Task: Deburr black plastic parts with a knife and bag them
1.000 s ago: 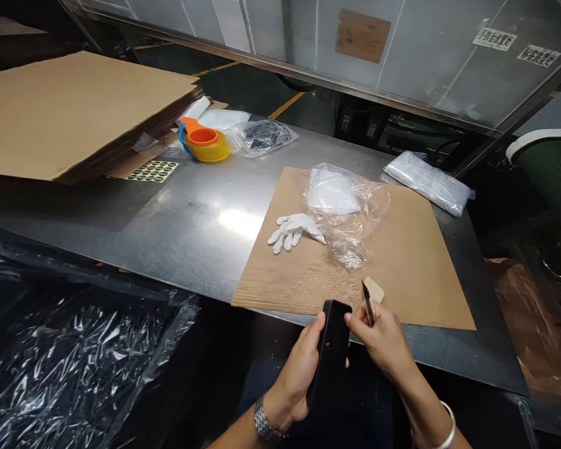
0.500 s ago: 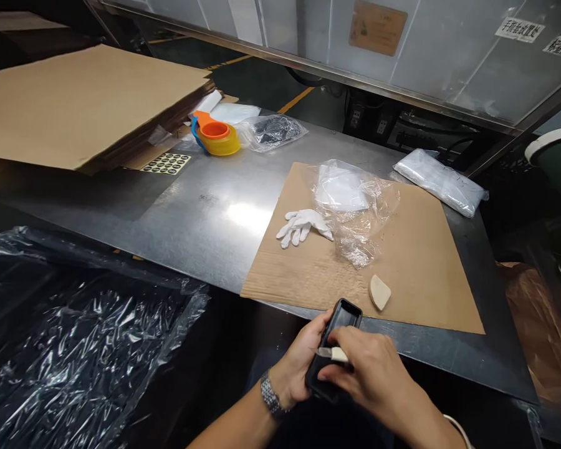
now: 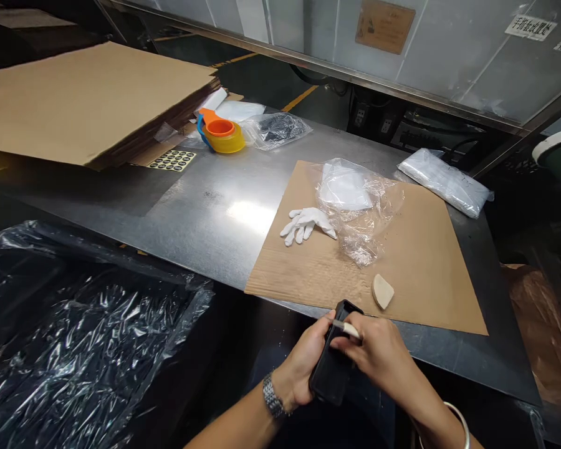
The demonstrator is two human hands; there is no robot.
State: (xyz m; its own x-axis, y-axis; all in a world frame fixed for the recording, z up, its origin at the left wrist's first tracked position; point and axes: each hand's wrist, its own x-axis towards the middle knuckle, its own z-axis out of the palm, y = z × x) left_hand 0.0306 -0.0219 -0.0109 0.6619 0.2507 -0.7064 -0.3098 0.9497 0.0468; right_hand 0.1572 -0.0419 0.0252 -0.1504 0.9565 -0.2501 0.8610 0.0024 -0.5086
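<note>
My left hand [image 3: 303,365] wraps around a black phone-shaped case [image 3: 333,368], held below the near edge of the metal table [image 3: 206,206]. My right hand [image 3: 378,358] pinches a small blade tool with a pale handle [image 3: 347,328] and rests it across the top of the case. A beige wedge-shaped piece [image 3: 382,291] lies on the brown cardboard sheet [image 3: 425,262] just beyond my hands. A white glove [image 3: 305,222] and a crumpled clear plastic bag [image 3: 355,209] lie further back on the same sheet.
A stack of flat cardboard [image 3: 84,100] fills the far left. An orange and yellow tape dispenser [image 3: 220,132], a sticker sheet [image 3: 172,161] and bagged dark items [image 3: 275,130] lie behind. A white packet [image 3: 444,182] sits far right. Black plastic wrap [image 3: 75,349] covers the near left.
My right hand swung the blade tool from upright beside the case to lying across its top end. The case tilted to the right in my left hand.
</note>
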